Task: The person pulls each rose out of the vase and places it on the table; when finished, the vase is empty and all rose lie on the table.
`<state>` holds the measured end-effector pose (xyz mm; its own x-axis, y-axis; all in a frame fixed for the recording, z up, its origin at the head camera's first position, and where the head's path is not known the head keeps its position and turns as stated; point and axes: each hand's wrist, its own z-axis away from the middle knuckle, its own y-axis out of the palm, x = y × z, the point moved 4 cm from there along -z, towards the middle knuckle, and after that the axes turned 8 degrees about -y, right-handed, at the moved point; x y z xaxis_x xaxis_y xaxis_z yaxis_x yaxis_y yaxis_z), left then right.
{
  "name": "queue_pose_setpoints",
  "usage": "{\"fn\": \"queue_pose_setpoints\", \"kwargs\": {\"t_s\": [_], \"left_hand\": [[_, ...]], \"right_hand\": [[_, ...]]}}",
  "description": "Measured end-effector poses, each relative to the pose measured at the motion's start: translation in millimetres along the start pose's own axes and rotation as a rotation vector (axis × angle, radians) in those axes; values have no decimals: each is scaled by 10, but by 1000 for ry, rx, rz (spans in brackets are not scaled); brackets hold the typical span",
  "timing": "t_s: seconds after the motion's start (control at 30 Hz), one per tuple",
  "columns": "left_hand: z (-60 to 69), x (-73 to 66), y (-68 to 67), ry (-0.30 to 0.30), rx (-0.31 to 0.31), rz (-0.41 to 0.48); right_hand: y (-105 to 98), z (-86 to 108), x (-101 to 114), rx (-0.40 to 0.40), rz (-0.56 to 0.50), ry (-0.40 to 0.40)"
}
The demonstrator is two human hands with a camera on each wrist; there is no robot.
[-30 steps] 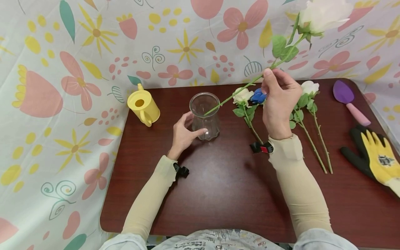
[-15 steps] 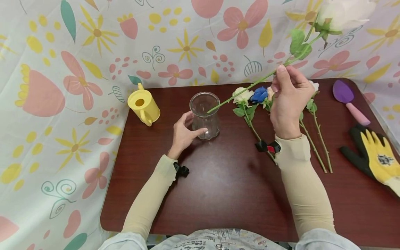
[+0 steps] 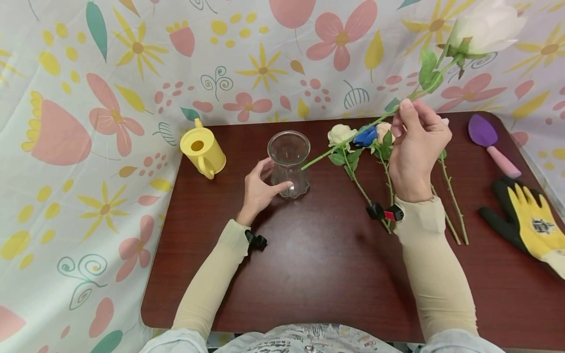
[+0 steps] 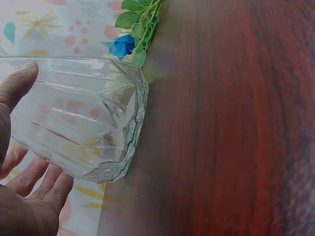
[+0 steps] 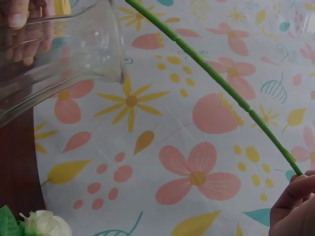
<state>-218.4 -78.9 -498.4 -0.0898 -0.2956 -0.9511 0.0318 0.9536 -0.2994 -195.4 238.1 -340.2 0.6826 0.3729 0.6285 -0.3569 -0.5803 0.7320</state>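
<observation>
My left hand [image 3: 261,189] holds a clear glass vase [image 3: 295,184] that stands upright on the table. Its thumb lies on one side and its fingers on the other, seen closely in the left wrist view. My right hand [image 3: 417,142] pinches the green stem [image 5: 211,71] of a white rose [image 3: 487,29] between thumb and fingers. The rose is held aslant, bloom up to the right. Its stem's lower end points toward the vase; in the right wrist view the stem passes apart from the vase's rim, and its tip is cut off there.
On the dark red table [image 3: 309,274] lie a cream rose [image 3: 341,133], a blue rose [image 3: 365,136] and other stems, partly behind my right arm. A yellow watering can [image 3: 205,152] stands left. A purple trowel [image 3: 483,130] and a yellow-black glove [image 3: 531,220] lie right.
My right hand has moved right with the white rose. The stem's lower end has shifted from across the vase's mouth to the vase's right side. The left hand and vase stay put.
</observation>
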Motion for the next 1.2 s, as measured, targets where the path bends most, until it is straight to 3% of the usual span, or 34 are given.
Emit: {"fn": "queue_pose_setpoints", "kwargs": {"t_s": [0.2, 0.43, 0.6, 0.9, 1.2], "left_hand": [[7, 7, -6, -13, 1, 1], [6, -6, -3, -10, 1, 5], [10, -8, -3, -13, 0, 4], [20, -5, -4, -25, 2, 1], [19, -7, -3, -19, 4, 4]], "right_hand": [[-98, 11, -77, -7, 45, 53], [-253, 43, -220, 60, 94, 87], [-356, 65, -357, 86, 124, 154], [-511, 130, -578, 142, 247, 277], [-592, 207, -758, 230, 382, 342]]}}
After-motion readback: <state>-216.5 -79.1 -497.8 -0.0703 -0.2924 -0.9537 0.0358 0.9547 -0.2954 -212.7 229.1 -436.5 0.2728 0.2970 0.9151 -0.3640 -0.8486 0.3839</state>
